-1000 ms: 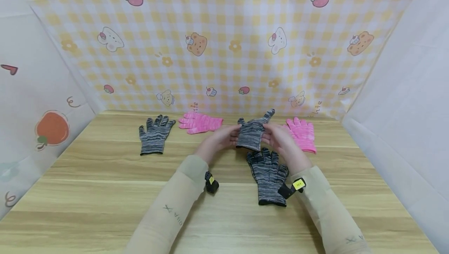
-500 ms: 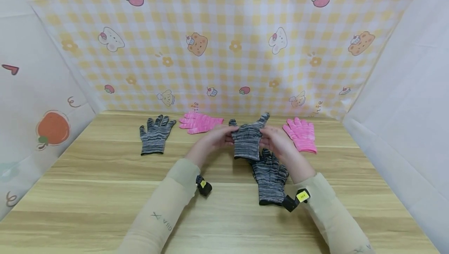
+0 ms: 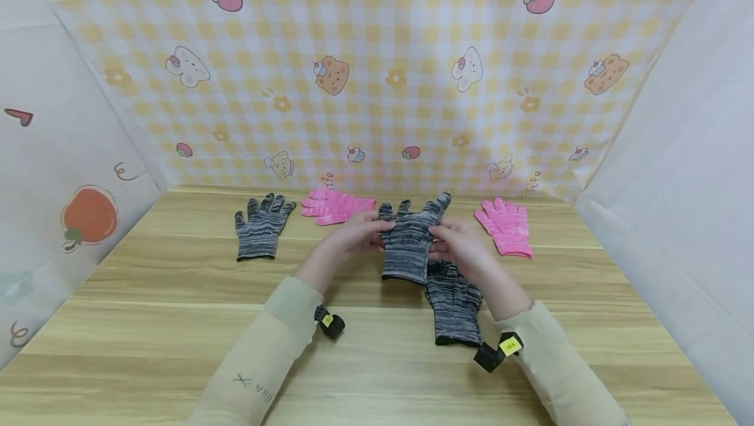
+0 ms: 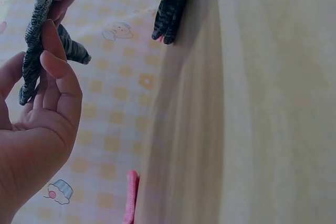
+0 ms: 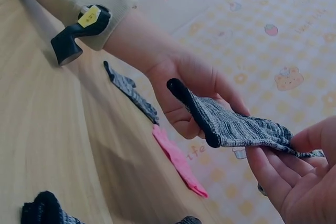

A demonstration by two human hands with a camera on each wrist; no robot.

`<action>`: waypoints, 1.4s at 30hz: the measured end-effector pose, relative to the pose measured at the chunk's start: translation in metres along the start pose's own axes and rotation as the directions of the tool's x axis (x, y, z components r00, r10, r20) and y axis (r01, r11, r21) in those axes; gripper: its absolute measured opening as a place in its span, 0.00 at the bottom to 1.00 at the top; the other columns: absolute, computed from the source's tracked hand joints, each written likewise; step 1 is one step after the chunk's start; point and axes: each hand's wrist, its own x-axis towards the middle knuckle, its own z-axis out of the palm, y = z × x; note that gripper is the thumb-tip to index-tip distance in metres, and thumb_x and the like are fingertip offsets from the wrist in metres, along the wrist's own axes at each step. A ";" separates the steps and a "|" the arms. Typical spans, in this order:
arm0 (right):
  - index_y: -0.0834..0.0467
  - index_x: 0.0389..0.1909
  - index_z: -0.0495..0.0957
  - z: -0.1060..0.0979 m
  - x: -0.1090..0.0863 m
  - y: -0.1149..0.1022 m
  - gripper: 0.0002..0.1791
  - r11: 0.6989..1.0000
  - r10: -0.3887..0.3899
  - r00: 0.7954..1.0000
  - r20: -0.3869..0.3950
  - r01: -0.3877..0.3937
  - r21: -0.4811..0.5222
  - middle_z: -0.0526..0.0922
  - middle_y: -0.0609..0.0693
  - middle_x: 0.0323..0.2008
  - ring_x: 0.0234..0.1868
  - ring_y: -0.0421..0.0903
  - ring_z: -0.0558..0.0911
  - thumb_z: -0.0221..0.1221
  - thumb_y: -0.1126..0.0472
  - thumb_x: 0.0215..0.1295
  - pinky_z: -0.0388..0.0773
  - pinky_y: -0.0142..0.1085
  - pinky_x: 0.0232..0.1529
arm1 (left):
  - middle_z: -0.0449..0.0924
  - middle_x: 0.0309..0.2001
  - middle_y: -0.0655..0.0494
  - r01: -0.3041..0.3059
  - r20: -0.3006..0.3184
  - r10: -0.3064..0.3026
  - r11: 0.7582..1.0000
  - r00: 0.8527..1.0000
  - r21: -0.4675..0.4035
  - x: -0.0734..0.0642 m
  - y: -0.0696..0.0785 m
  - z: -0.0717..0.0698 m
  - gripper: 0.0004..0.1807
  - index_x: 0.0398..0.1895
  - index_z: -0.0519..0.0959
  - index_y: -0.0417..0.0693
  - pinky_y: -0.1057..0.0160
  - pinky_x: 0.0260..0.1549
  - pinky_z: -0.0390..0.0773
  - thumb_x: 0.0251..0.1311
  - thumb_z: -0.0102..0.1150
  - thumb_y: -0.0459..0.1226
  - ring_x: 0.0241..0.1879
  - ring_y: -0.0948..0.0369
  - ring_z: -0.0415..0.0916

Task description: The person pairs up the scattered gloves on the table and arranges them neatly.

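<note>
Both hands hold a black-and-grey knit glove in the air, its cuff toward me and its fingers pointing away. At the glove's left edge, my left hand pinches it between thumb and fingers. My right hand pinches the right edge the same way. In the right wrist view the held glove is seen from the side, with its dark cuff opening showing. A second black-and-grey glove lies on the table just below, its fingertips partly hidden behind the held glove and the right hand.
Farther left on the table lies another black-and-grey glove. One pink glove lies at the back middle, and another pink glove is at the back right. A checked cloth hangs behind the table.
Both hands have brought the held glove left and slightly toward me. More of its fingers now show, and it overlaps the fingers of the glove on the table below.
</note>
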 end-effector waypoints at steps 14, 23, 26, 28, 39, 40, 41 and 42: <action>0.64 0.34 0.67 0.015 -0.007 0.003 0.05 0.997 -0.078 0.994 0.077 0.078 -0.002 0.78 0.52 0.25 0.25 0.44 0.81 0.51 0.67 0.70 0.83 0.38 0.32 | 0.78 0.30 0.52 -0.031 0.023 0.030 0.998 0.999 0.054 -0.032 0.006 -0.005 0.05 0.36 0.70 0.38 0.56 0.36 0.81 0.65 0.54 0.32 0.24 0.60 0.78; 0.59 0.29 0.55 0.027 -0.011 0.013 0.14 1.000 -0.019 0.993 0.116 0.016 0.026 0.64 0.48 0.18 0.21 0.42 0.76 0.50 0.71 0.69 0.83 0.37 0.30 | 0.81 0.40 0.48 -0.002 0.037 -0.003 0.993 0.999 0.119 -0.045 0.007 -0.015 0.22 0.61 0.67 0.34 0.56 0.36 0.81 0.65 0.53 0.30 0.29 0.58 0.80; 0.58 0.29 0.53 0.029 -0.013 0.016 0.15 1.000 -0.005 0.991 0.132 0.002 0.022 0.63 0.49 0.19 0.21 0.42 0.75 0.50 0.71 0.69 0.82 0.36 0.30 | 0.79 0.39 0.49 -0.004 0.037 -0.002 0.986 0.999 0.165 -0.052 0.004 -0.017 0.24 0.63 0.67 0.35 0.55 0.35 0.82 0.63 0.55 0.30 0.25 0.59 0.78; 0.58 0.29 0.52 0.031 -0.014 0.018 0.16 1.000 0.007 0.990 0.143 -0.009 0.015 0.62 0.49 0.20 0.21 0.42 0.75 0.50 0.71 0.69 0.83 0.37 0.31 | 0.78 0.36 0.51 -0.004 0.041 -0.003 0.983 0.999 0.184 -0.057 0.003 -0.018 0.24 0.62 0.68 0.35 0.57 0.33 0.82 0.62 0.56 0.29 0.22 0.59 0.76; 0.58 0.28 0.50 0.037 -0.018 0.031 0.17 0.999 0.039 0.976 0.214 -0.043 0.014 0.63 0.51 0.24 0.24 0.44 0.76 0.49 0.71 0.69 0.83 0.37 0.32 | 0.75 0.43 0.30 0.077 0.074 -0.094 0.976 0.993 0.201 -0.077 0.000 -0.025 0.39 0.70 0.43 0.23 0.58 0.34 0.83 0.64 0.53 0.27 0.28 0.55 0.83; 0.57 0.28 0.50 0.038 -0.018 0.032 0.18 0.999 0.043 0.975 0.217 -0.046 0.008 0.63 0.51 0.25 0.24 0.44 0.77 0.50 0.71 0.69 0.83 0.37 0.32 | 0.76 0.37 0.35 0.083 0.089 -0.102 0.977 0.991 0.199 -0.078 0.000 -0.026 0.37 0.69 0.44 0.22 0.59 0.34 0.83 0.64 0.52 0.27 0.28 0.54 0.83; 0.57 0.28 0.50 0.039 -0.018 0.034 0.18 0.999 0.048 0.974 0.220 -0.050 0.006 0.64 0.52 0.25 0.25 0.45 0.77 0.50 0.71 0.69 0.83 0.38 0.33 | 0.74 0.30 0.41 0.091 0.098 -0.112 0.976 0.989 0.196 -0.078 -0.001 -0.028 0.35 0.68 0.45 0.21 0.60 0.33 0.83 0.65 0.51 0.27 0.28 0.54 0.83; 0.57 0.28 0.49 0.040 -0.018 0.035 0.18 0.998 0.054 0.973 0.226 -0.057 0.005 0.64 0.52 0.25 0.25 0.45 0.78 0.50 0.71 0.69 0.83 0.38 0.33 | 0.72 0.25 0.46 0.096 0.109 -0.120 0.975 0.987 0.198 -0.079 -0.002 -0.030 0.34 0.67 0.46 0.21 0.60 0.33 0.83 0.65 0.50 0.27 0.28 0.54 0.83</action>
